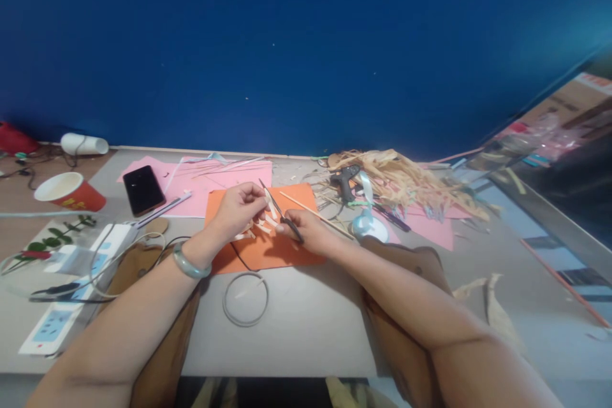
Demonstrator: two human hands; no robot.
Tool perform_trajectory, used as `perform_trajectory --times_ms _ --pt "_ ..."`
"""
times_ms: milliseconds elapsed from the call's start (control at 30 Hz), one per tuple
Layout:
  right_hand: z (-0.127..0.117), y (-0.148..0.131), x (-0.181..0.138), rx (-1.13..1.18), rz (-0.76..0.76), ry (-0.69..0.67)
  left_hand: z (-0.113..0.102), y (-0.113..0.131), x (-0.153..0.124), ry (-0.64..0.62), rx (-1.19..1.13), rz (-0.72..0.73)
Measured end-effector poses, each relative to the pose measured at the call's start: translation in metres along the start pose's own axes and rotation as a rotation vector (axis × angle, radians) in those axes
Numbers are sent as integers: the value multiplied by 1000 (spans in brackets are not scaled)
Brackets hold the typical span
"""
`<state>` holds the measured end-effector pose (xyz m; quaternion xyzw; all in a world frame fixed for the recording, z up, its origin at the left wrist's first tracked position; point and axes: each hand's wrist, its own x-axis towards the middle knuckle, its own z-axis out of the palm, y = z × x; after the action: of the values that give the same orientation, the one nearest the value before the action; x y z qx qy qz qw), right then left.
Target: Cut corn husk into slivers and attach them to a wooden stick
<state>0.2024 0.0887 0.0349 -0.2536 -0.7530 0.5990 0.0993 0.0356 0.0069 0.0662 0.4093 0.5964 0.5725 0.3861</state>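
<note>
My right hand grips a pair of dark-handled scissors, whose blades point up and to the left. Pinched in the fingers of my left hand is a pale strip, close to the blades; whether they touch it I cannot tell. Several short pale strips lie below my hands on an orange sheet. A thin wooden stick crosses the sheet behind my right hand.
To the right are a black glue gun, a ribbon roll and a heap of straw-coloured fibre. A phone, paper cup and power strip lie left. A ring lies in front.
</note>
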Motion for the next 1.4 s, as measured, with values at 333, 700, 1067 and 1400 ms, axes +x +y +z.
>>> perform_trajectory --times_ms 333,700,1067,1400 --pt "0 -12 -4 -12 19 -111 -3 10 1 129 -46 58" --pt "1 -20 -6 -17 52 -127 -5 14 1 191 -36 98" --pt "2 -17 -6 -23 41 -91 -3 13 0 173 -31 100" --pt "3 -17 -5 21 52 -80 -4 11 1 166 -20 99"
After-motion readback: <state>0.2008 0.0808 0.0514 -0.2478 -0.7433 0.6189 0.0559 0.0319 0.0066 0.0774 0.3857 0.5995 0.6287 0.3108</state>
